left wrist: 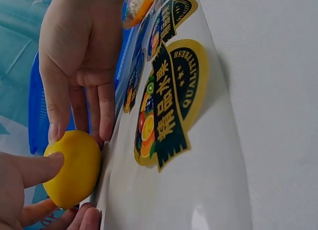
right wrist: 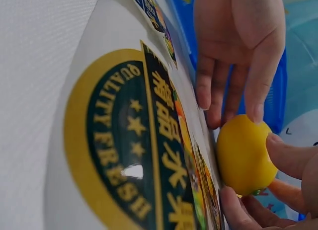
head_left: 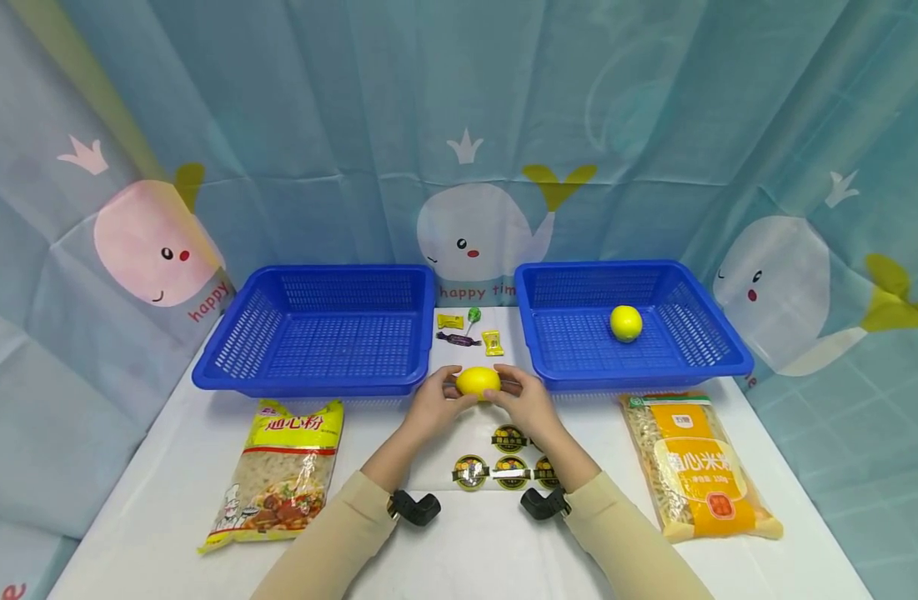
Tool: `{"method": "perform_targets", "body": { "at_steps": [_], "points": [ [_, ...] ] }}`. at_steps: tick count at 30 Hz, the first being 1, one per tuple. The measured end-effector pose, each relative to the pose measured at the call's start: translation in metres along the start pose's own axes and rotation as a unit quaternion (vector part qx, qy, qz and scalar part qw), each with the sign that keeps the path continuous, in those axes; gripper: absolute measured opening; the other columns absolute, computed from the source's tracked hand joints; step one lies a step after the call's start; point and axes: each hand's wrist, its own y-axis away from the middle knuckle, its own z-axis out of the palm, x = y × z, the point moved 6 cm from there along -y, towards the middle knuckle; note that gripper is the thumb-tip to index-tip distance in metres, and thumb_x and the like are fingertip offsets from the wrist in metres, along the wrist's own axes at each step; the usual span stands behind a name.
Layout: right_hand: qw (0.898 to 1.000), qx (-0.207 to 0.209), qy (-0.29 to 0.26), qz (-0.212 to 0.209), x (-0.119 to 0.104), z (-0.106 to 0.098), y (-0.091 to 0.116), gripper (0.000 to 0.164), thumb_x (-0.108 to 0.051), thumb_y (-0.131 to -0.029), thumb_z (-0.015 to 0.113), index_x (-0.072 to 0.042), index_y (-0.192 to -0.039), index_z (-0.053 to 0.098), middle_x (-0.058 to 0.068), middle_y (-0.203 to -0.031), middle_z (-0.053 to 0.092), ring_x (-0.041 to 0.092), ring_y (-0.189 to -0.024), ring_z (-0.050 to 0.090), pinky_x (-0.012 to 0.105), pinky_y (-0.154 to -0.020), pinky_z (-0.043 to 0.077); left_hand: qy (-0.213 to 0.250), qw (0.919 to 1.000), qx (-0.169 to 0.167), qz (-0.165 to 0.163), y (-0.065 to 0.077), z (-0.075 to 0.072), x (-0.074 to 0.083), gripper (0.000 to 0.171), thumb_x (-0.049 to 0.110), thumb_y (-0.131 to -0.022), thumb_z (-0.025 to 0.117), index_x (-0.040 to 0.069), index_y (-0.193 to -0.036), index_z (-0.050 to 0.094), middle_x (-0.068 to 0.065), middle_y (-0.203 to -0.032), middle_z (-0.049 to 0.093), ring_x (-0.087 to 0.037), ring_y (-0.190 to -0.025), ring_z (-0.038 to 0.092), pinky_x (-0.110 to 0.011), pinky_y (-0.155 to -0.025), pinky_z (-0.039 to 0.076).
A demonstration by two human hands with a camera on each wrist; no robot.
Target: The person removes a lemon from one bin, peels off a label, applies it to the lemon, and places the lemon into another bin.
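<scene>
A yellow lemon is held between both hands at the middle of the table. My left hand grips its left side and my right hand its right side. In the left wrist view, a thumb from each hand presses on the lemon, with fingers around it. The right wrist view shows the lemon close to a clear plastic sheet or bag with round "Quality Fresh" fruit labels; I cannot tell whether they touch.
Two blue baskets stand behind, a left one and a right one holding a round yellow fruit. Between them lie wrapped candies and a green lollipop. Pasta bags flank the arms, left and right.
</scene>
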Motion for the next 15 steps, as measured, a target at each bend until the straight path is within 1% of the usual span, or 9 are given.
{"method": "perform_targets", "body": {
  "at_steps": [2,4,7,9,12,15],
  "points": [
    [1.0,0.001,-0.001,0.002,0.0,0.0,0.001,0.06,-0.023,-0.089,0.079,-0.012,-0.143,0.056,0.015,-0.141,0.06,0.033,-0.127,0.061,0.046,-0.101,0.053,0.001,1.0,0.001,-0.006,0.001,0.0,-0.001,0.066,0.018,-0.087,0.08,0.005,-0.144,0.05,-0.016,-0.128,0.064,-0.024,-0.103,0.066,-0.036,-0.088,0.057],
    [1.0,0.004,0.01,-0.003,0.0,-0.001,0.004,0.062,-0.023,-0.089,0.079,-0.01,-0.144,0.054,0.017,-0.141,0.059,0.035,-0.127,0.06,0.047,-0.101,0.053,-0.001,0.9999,0.002,-0.014,0.003,0.0,-0.002,0.068,0.017,-0.086,0.08,0.005,-0.145,0.049,-0.017,-0.13,0.062,-0.027,-0.106,0.066,-0.038,-0.09,0.058],
    [0.999,0.011,0.043,-0.007,-0.003,-0.004,0.012,0.064,-0.023,-0.089,0.079,-0.008,-0.146,0.052,0.019,-0.142,0.057,0.038,-0.128,0.058,0.049,-0.103,0.052,-0.021,0.9994,0.001,-0.027,0.01,-0.002,-0.002,0.069,0.016,-0.086,0.08,0.005,-0.146,0.048,-0.018,-0.132,0.061,-0.028,-0.108,0.067,-0.041,-0.092,0.057],
    [0.997,0.019,0.075,-0.006,-0.006,-0.007,0.019,0.065,-0.024,-0.089,0.079,-0.008,-0.145,0.052,0.019,-0.142,0.057,0.038,-0.129,0.057,0.051,-0.102,0.052,-0.036,0.999,0.0,-0.027,0.015,-0.003,0.0,0.069,0.015,-0.085,0.08,0.004,-0.145,0.048,-0.018,-0.131,0.061,-0.028,-0.107,0.067,-0.043,-0.092,0.057],
    [0.991,0.022,0.131,-0.004,-0.01,-0.011,0.029,0.061,-0.025,-0.088,0.08,-0.007,-0.141,0.057,0.017,-0.139,0.06,0.037,-0.127,0.058,0.051,-0.101,0.052,-0.061,0.9981,-0.001,-0.01,0.027,-0.007,0.005,0.064,0.013,-0.085,0.081,0.003,-0.141,0.053,-0.018,-0.129,0.063,-0.028,-0.104,0.067,-0.043,-0.09,0.058],
    [0.98,0.007,0.197,-0.008,-0.013,-0.014,0.037,0.054,-0.029,-0.084,0.083,-0.006,-0.13,0.065,0.015,-0.128,0.065,0.035,-0.119,0.06,0.05,-0.099,0.052,-0.078,0.9966,-0.008,0.024,0.038,-0.011,0.009,0.054,0.011,-0.084,0.081,0.001,-0.133,0.061,-0.018,-0.122,0.066,-0.026,-0.098,0.068,-0.04,-0.087,0.059]
  ]
}}
